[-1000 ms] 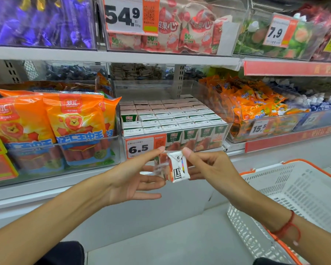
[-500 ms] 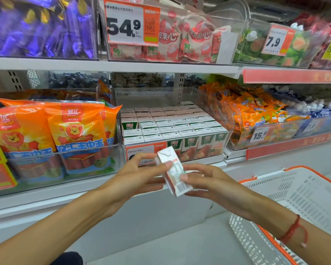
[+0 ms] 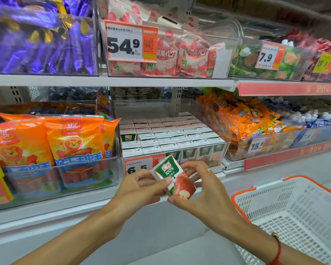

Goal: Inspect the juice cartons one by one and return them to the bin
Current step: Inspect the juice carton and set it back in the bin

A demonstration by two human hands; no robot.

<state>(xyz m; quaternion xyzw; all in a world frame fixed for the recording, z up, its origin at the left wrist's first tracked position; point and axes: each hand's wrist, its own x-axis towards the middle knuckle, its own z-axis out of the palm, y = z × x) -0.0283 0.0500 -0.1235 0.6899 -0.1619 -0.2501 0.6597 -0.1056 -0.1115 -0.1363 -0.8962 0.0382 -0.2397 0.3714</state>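
I held one juice carton (image 3: 173,178) in front of me, tilted with its green top leaning left and its apple-printed face toward me. My left hand (image 3: 139,190) pinched its left edge, thumb laid across the front and fingers curled behind. My right hand (image 3: 203,190) cupped it from the right and below, fingers curled round its far side and thumb under the lower corner. The carton hung in the air just near of the clear bin (image 3: 225,150), touching nothing but my hands.

Just beyond it, the bin's front wall carried a price tag (image 3: 136,166), partly hidden by the carton. Inside, the other cartons (image 3: 172,133) stood packed in tight rows, with open room left at the bin's far end. Orange sausage packs (image 3: 73,138) filled the neighbouring bin to the left, and orange snack bags (image 3: 254,119) the one to the right. Near right, a white basket (image 3: 294,213) with an orange rim stood open.
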